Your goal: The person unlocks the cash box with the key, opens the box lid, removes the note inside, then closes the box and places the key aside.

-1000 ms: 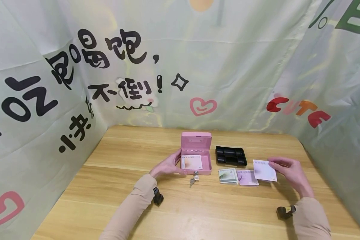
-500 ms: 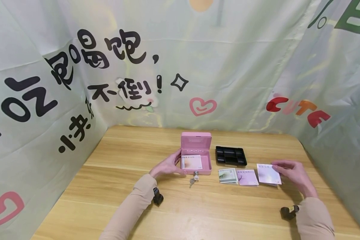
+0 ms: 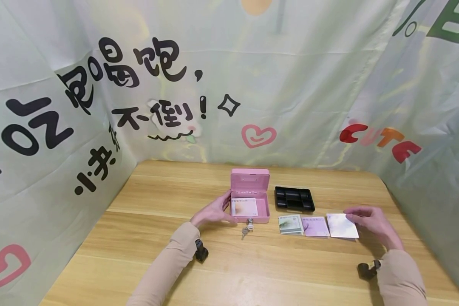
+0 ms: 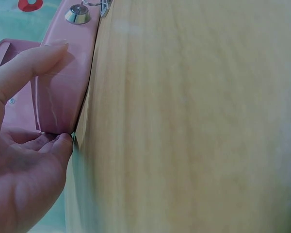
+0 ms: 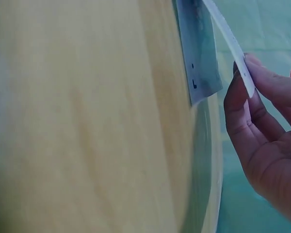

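My left hand grips the left front corner of an open pink cash box. In the left wrist view its thumb lies along the front wall and its fingers are at the side of the box. Inside the box lies a pale banknote. At the right, my right hand pinches the edge of a white-looking banknote between thumb and fingers. The right wrist view shows this held banknote raised at an angle over another banknote on the table.
A purple banknote and a green one lie in a row left of the held banknote. Behind them sits a black compartment tray. Keys hang from the box's front lock. Printed cloth surrounds the wooden table.
My right hand has moved a little right and lowered the banknote toward the table, tilting it flatter at the end of the row. The left hand and box have stayed put.
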